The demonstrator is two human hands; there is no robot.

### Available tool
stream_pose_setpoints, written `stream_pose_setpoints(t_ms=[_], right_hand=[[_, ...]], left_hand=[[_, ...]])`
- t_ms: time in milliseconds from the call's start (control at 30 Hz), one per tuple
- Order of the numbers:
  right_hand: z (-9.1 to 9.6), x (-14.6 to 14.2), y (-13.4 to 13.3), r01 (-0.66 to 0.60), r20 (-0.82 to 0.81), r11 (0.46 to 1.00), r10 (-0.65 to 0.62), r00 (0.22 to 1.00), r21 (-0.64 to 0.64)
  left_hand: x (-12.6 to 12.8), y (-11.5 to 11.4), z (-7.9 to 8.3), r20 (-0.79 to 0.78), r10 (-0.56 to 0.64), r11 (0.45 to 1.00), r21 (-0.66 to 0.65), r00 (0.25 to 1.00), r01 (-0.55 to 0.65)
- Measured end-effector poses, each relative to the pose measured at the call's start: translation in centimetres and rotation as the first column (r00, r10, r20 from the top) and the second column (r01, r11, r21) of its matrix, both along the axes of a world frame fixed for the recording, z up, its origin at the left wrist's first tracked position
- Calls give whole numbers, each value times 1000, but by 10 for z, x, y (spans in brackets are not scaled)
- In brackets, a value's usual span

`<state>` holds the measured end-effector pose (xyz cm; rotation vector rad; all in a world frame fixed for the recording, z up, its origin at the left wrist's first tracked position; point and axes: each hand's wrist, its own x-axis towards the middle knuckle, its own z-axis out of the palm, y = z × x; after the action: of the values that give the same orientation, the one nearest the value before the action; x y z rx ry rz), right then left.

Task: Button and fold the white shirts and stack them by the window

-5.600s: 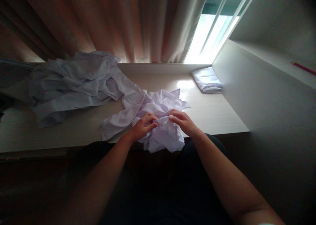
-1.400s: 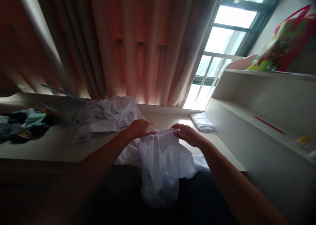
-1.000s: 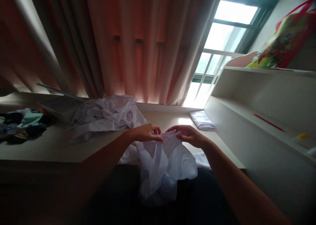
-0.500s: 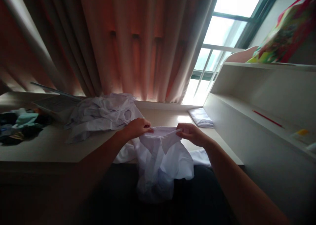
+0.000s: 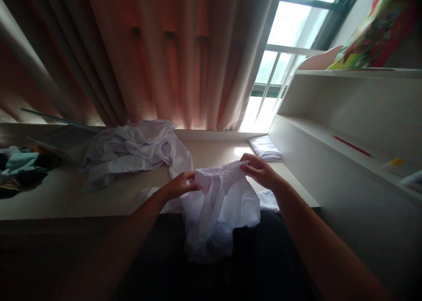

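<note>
A white collared shirt hangs between my two hands, its lower part draped over the table's front edge toward my dark-clothed lap. My left hand pinches the collar at its left end. At the collar's right end, my right hand grips the cloth between thumb and fingers, a little higher than the left. The collar points face me, and the placket runs down the front. White sleeves spread onto the table on both sides. The shirt's far side is hidden.
A heap of crumpled white clothes lies on the table to the left. Farther left sits a dark and pale-green pile of cloth. A folded white garment rests by the shelf unit. Curtains hang behind.
My left hand has moved slightly down and left, and my right hand up a little. The collar now tilts upward to the right. The view has shifted somewhat.
</note>
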<state>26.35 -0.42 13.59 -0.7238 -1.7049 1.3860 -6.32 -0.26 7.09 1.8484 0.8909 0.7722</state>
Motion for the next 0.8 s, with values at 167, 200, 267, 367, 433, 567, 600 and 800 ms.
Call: stream_pose_setpoints(t_ms=[167, 200, 267, 367, 433, 567, 600, 800], right_hand=[[-15, 8, -3, 75, -91, 991, -85, 992, -107], [-23, 8, -5, 88, -119, 987, -104, 987, -135], [-44, 7, -11, 36, -125, 983, -59, 990, -182], [-85, 6, -22, -162, 112, 964, 188, 976, -210], [-109, 8, -28, -163, 352, 964, 231, 907, -212], [-126, 24, -30, 52, 472, 998, -30, 881, -34], [-123, 29, -28, 102, 456, 995, -101, 884, 21], [-47, 42, -12, 132, 457, 980, -186, 870, 149]], left_hand=[[-7, 5, 2, 13, 125, 988, 94, 992, -126], [-9, 5, 8, 16, 135, 984, 114, 991, -136], [-10, 3, 18, -27, 164, 969, 191, 986, -155], [-12, -3, 31, -144, 208, 936, 318, 968, -153], [-15, -7, 38, -230, 236, 918, 370, 944, -140], [-30, -9, 51, -461, 284, 915, 393, 841, -94], [-34, -8, 53, -518, 270, 928, 366, 811, -75], [-51, -2, 69, -642, 112, 989, 150, 759, -19]])
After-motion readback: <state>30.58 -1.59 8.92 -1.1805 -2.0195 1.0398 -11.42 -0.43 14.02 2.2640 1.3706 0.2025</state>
